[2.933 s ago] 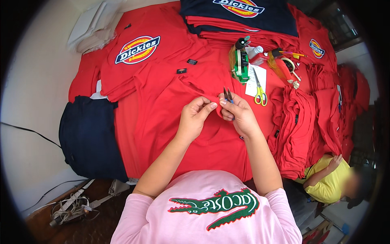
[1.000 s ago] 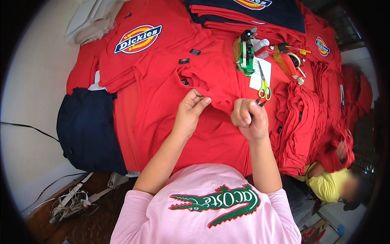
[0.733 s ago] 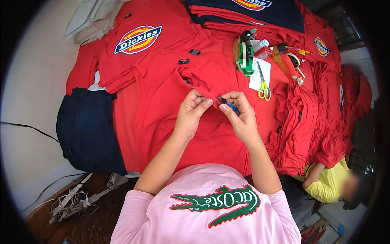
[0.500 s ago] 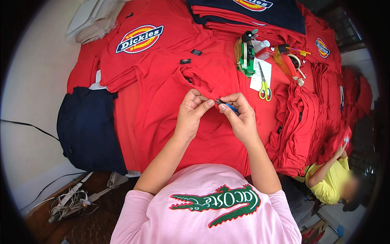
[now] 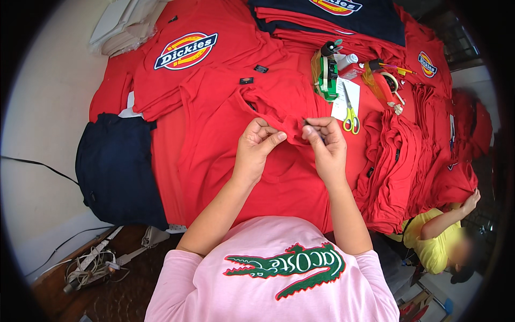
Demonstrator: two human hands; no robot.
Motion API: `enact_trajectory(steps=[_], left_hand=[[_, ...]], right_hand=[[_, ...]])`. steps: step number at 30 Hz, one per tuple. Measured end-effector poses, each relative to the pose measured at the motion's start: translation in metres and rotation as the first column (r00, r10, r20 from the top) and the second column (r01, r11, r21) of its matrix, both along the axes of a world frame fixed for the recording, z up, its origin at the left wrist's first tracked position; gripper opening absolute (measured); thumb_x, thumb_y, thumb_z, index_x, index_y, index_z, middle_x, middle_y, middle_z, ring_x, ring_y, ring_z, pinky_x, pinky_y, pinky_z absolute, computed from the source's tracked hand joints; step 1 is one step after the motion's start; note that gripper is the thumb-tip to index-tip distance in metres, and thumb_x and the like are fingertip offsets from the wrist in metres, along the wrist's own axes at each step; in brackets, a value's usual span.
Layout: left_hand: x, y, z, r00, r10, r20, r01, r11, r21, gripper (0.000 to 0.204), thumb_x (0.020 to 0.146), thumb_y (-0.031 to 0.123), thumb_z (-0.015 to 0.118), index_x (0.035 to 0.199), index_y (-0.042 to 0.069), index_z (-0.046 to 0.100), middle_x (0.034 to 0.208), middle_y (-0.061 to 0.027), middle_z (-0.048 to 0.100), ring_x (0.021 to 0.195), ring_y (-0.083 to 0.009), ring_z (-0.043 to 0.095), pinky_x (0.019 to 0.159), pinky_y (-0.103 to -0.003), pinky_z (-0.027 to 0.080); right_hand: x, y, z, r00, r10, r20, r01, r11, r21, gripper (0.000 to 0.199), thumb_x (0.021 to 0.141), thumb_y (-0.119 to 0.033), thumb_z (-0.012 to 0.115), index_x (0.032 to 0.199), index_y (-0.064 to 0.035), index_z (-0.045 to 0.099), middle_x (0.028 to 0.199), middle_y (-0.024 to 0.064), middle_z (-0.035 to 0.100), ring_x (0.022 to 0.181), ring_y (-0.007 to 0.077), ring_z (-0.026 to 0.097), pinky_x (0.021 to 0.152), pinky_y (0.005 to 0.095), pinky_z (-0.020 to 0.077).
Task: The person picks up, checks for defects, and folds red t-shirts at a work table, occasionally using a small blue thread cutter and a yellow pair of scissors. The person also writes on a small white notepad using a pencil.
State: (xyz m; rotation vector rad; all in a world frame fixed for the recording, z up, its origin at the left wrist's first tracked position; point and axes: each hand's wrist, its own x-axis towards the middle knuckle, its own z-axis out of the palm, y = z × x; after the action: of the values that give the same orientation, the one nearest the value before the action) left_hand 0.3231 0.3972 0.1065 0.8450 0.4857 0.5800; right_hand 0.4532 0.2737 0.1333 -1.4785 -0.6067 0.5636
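Note:
A red shirt (image 5: 236, 174) lies spread before me, its neck opening turned up toward my hands. My left hand (image 5: 256, 150) pinches the edge of the neck between thumb and forefinger. Just to the right, my right hand (image 5: 330, 153) is closed around small blue-handled thread snips (image 5: 305, 123); only their dark tip shows clearly, as the fingers cover most of the handle. Red cloth runs up close to the right fingertips; whether they also grip it, I cannot tell.
Beyond my right hand are yellow-handled scissors (image 5: 350, 115), a green tape dispenser (image 5: 326, 78) and a tape roll (image 5: 391, 81). Folded red shirts (image 5: 389, 166) are stacked at right, navy garments (image 5: 118, 169) at left. A person in yellow (image 5: 433, 239) handles red cloth at far right.
My right hand has moved right, away from my left, taking the snips with it. The left hand has stayed nearly still. At far right, the other person's arm and red cloth have shifted.

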Motion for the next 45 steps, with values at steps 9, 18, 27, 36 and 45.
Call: enact_trajectory(steps=[9,18,27,36,45], left_hand=[[0.000,0.001,0.004,0.999,-0.028,0.028,0.026,0.998,0.058,0.018,0.097,-0.002,0.072,0.108,0.005,0.061,0.102,-0.0051,0.074,0.097,-0.0112,0.069,0.091,-0.027,0.054],[-0.002,0.012,-0.009,0.994,0.059,-0.092,-0.017,0.915,0.402,0.051,0.095,0.000,0.074,0.143,0.002,0.056,0.135,-0.0121,0.067,0.126,-0.0188,0.063,0.106,-0.034,0.049],[-0.061,0.072,-0.013,0.880,0.307,-0.363,0.100,0.627,0.773,0.033,0.095,0.006,0.073,0.128,0.006,0.071,0.131,-0.0101,0.071,0.128,-0.0223,0.064,0.109,-0.038,0.048],[-0.006,0.089,-0.049,0.818,0.466,-0.337,0.290,0.171,0.942,0.039,0.092,0.023,0.080,0.127,0.007,0.072,0.116,-0.0121,0.075,0.113,-0.0270,0.069,0.118,-0.050,0.037],[-0.050,0.162,0.019,0.918,0.000,-0.397,0.294,0.673,0.678,0.033,0.102,0.031,0.072,0.083,0.003,0.071,0.078,0.0042,0.061,0.079,-0.0063,0.054,0.077,-0.026,0.045]], right_hand=[[-0.004,0.002,0.011,0.983,0.182,-0.011,-0.182,0.980,-0.078,0.010,0.099,-0.004,0.072,0.107,-0.0004,0.065,0.093,0.0027,0.071,0.085,0.0066,0.066,0.077,0.0244,0.0531],[0.014,-0.016,-0.019,0.997,-0.059,-0.058,0.053,0.994,-0.098,0.015,0.105,-0.010,0.067,0.116,-0.0010,0.062,0.095,0.0042,0.071,0.087,0.0087,0.066,0.080,0.0249,0.0534],[0.058,-0.172,-0.130,0.817,-0.045,0.575,0.457,0.658,-0.598,0.031,0.092,-0.009,0.075,0.118,-0.0006,0.061,0.106,0.0185,0.070,0.097,0.0369,0.069,0.087,0.0429,0.0541],[0.018,-0.063,-0.051,0.661,0.172,0.731,0.101,0.944,-0.314,0.045,0.091,-0.006,0.070,0.134,-0.0124,0.064,0.130,0.0160,0.069,0.120,0.0345,0.066,0.099,0.0444,0.0536],[0.064,-0.065,-0.031,0.973,0.216,0.079,-0.179,0.926,-0.332,0.027,0.101,-0.031,0.072,0.103,-0.0035,0.075,0.096,-0.0028,0.072,0.091,0.0070,0.062,0.084,0.0282,0.0490]])
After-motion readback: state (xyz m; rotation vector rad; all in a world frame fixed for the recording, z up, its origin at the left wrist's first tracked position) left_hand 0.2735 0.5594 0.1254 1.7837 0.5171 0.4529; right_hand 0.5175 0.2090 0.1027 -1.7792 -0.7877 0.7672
